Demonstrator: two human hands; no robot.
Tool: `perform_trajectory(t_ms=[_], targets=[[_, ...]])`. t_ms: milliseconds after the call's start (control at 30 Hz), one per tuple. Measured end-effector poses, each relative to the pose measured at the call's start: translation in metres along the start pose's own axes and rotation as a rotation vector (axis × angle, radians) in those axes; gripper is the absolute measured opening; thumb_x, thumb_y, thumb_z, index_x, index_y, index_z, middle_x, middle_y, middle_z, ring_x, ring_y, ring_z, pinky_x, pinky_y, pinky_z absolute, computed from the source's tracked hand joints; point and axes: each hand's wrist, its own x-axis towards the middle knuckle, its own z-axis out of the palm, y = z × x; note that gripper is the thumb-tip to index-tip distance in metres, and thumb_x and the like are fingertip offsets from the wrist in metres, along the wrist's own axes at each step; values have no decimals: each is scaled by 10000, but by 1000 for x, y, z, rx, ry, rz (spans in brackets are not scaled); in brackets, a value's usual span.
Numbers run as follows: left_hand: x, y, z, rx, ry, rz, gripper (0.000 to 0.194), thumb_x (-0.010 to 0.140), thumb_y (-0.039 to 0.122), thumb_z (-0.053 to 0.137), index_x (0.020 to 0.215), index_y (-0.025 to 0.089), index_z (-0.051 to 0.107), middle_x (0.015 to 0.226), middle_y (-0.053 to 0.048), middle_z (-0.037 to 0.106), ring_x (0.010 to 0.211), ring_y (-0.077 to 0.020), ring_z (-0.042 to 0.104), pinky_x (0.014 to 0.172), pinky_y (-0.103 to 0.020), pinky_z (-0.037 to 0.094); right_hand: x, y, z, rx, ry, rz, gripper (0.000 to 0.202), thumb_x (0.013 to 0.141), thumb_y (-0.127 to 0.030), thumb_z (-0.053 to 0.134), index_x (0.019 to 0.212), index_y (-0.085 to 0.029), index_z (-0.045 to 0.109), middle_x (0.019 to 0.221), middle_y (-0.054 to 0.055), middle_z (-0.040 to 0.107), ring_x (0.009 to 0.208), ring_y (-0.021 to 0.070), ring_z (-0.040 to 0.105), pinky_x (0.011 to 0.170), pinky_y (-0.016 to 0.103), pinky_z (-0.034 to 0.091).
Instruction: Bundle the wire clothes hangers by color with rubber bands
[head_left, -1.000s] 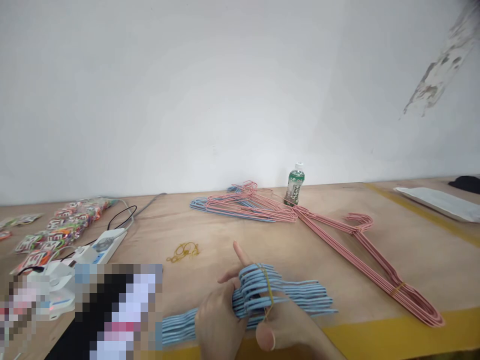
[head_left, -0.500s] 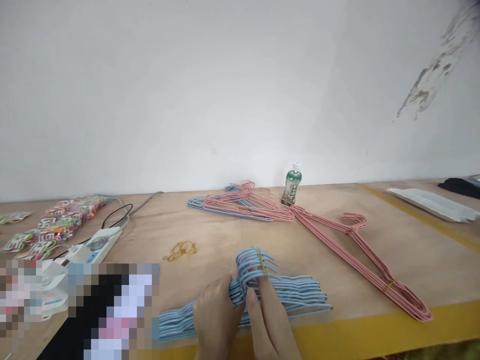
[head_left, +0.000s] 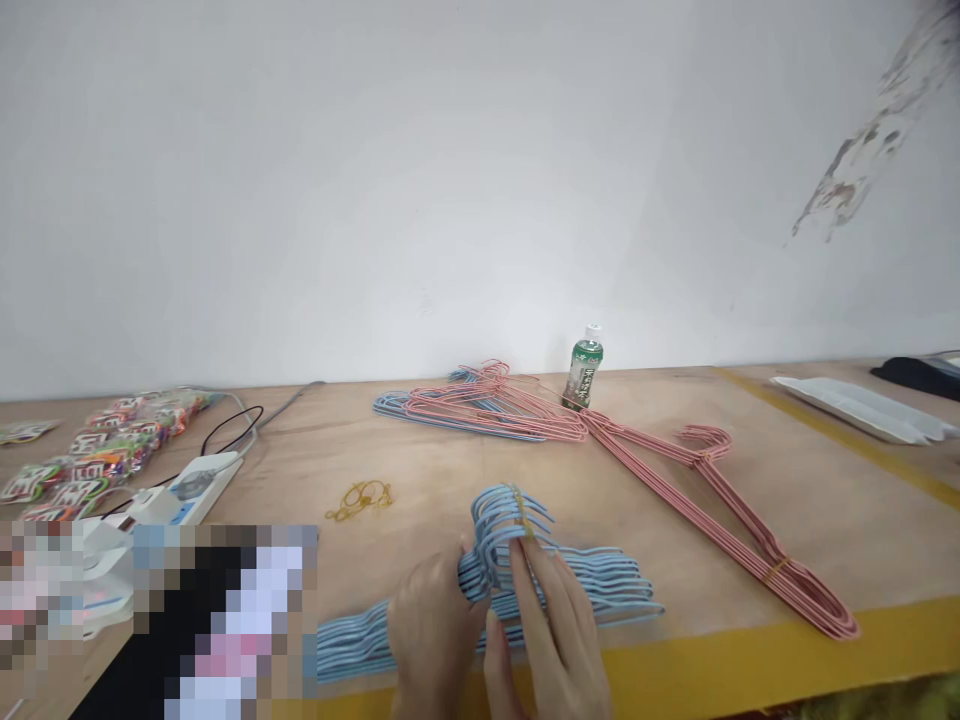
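Note:
A bundle of blue wire hangers (head_left: 607, 580) lies near the table's front edge, its hooks gathered upright in the middle. My left hand (head_left: 435, 625) is wrapped round the hangers just below the hooks. A yellow rubber band (head_left: 519, 505) goes over the hooks. My right hand (head_left: 551, 630) has its index and middle fingertips at the band's lower end by the hooks, with the thumb apart from them; whether the fingertips pinch the band is hard to make out.
Loose yellow bands (head_left: 360, 500) lie left of centre. Pink hangers (head_left: 690, 500) stretch to the right, and mixed hangers (head_left: 487, 410) lie behind. A bottle (head_left: 583, 370) stands by the wall. Packets (head_left: 112, 450) and a power strip (head_left: 202, 490) are left; a white tray (head_left: 862, 408) is right.
My right hand's fingers have shifted to the outer side of the hooks, and its thumb has moved down away from them. My left hand keeps its hold.

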Motion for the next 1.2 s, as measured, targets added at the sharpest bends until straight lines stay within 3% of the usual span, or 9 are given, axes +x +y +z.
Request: perform_trajectory(t_ms=[133, 267, 367, 700, 833, 933, 1067, 1133, 1200], targets=[[1, -1, 3, -1, 22, 13, 237, 861, 328, 472, 938, 239, 677, 891, -66, 729, 891, -246, 663, 689, -303, 389, 10, -2, -5, 136, 54, -14, 622, 775, -79, 563, 1376, -199, 457, 1207, 118, 633, 1128, 307, 580, 888, 453, 516], [0, -3, 7, 1, 49, 3, 221, 829, 275, 508, 971, 237, 674, 913, -63, 730, 896, -229, 659, 682, -281, 382, 18, 0, -10, 410, 53, -14, 383, 784, -116, 533, 1155, -204, 568, 1079, 114, 658, 1029, 263, 620, 799, 391, 539], [-1, -3, 7, -4, 72, 8, 192, 809, 278, 543, 943, 237, 675, 899, -55, 729, 885, -223, 658, 679, -274, 375, 19, 2, -14, 469, 63, 18, 247, 783, -136, 551, 1014, -222, 560, 1024, 97, 655, 994, 252, 622, 796, 390, 526], [0, -3, 10, -11, 62, -4, 187, 807, 327, 546, 895, 222, 672, 859, -60, 726, 872, -243, 654, 673, -285, 360, 10, 6, -25, 402, 52, -5, 254, 748, -108, 566, 956, -253, 576, 1055, 76, 685, 1030, 284, 639, 833, 447, 529], [3, -3, 9, -28, 47, 8, 241, 812, 353, 550, 975, 224, 673, 924, -58, 729, 919, -256, 649, 702, -297, 374, 17, 7, -24, 571, 19, 61, 243, 774, -81, 529, 939, -257, 558, 818, 35, 691, 820, 233, 678, 732, 398, 548], [6, -3, 9, -18, 60, 17, 295, 822, 377, 542, 1047, 232, 666, 991, -65, 727, 938, -263, 649, 720, -308, 384, 22, 7, -26, 641, 80, 96, 238, 823, -51, 466, 926, -246, 556, 700, 21, 627, 665, 191, 633, 599, 331, 515], [5, -3, 11, -6, 100, 5, 253, 817, 341, 561, 1019, 249, 682, 951, -55, 734, 931, -255, 654, 703, -295, 381, 32, 16, -34, 521, 188, 171, 201, 861, -62, 491, 951, -220, 579, 787, 44, 609, 739, 185, 609, 635, 310, 483], [3, -4, 12, -8, 118, 12, 221, 809, 332, 583, 987, 254, 689, 920, -46, 736, 916, -246, 657, 695, -285, 381, 43, 26, -40, 464, 121, 216, 175, 877, -126, 520, 1015, -206, 590, 928, 68, 614, 853, 194, 606, 727, 321, 490], [1, -4, 12, -15, 120, 25, 192, 806, 332, 591, 954, 261, 691, 908, -36, 737, 899, -241, 658, 690, -282, 385, 58, 36, -43, 462, -32, 241, 224, 906, -209, 507, 1119, -204, 577, 1082, 91, 598, 963, 205, 589, 805, 339, 494]])
